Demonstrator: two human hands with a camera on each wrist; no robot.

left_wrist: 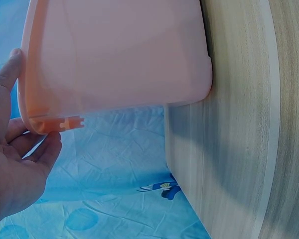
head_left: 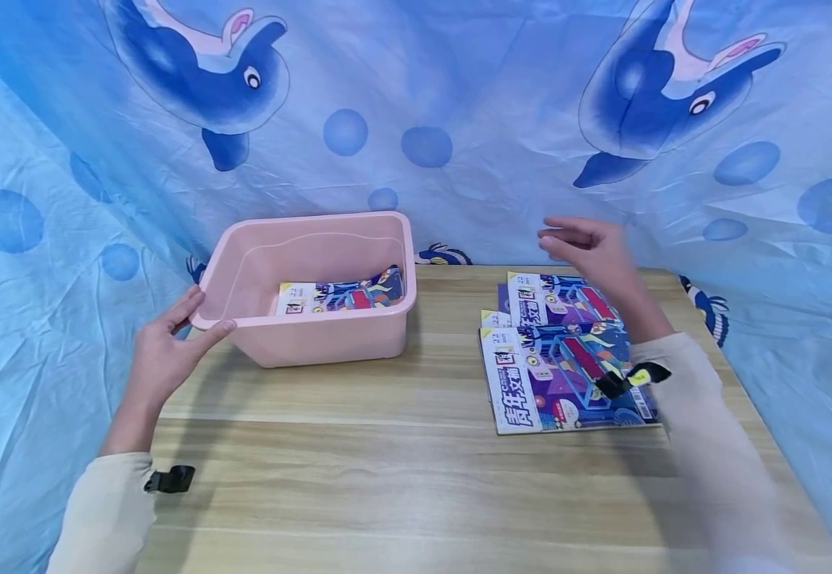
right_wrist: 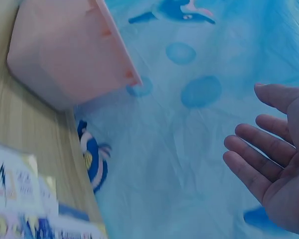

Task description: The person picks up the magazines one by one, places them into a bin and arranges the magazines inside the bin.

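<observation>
Done: one magazine lies in the pink tub.
Left: three magazines on the table.
Left hand: relaxed fingers steady the tub rim.
Right hand: spread, empty, above the stack.

Bright even light, blurred wrist views
</observation>
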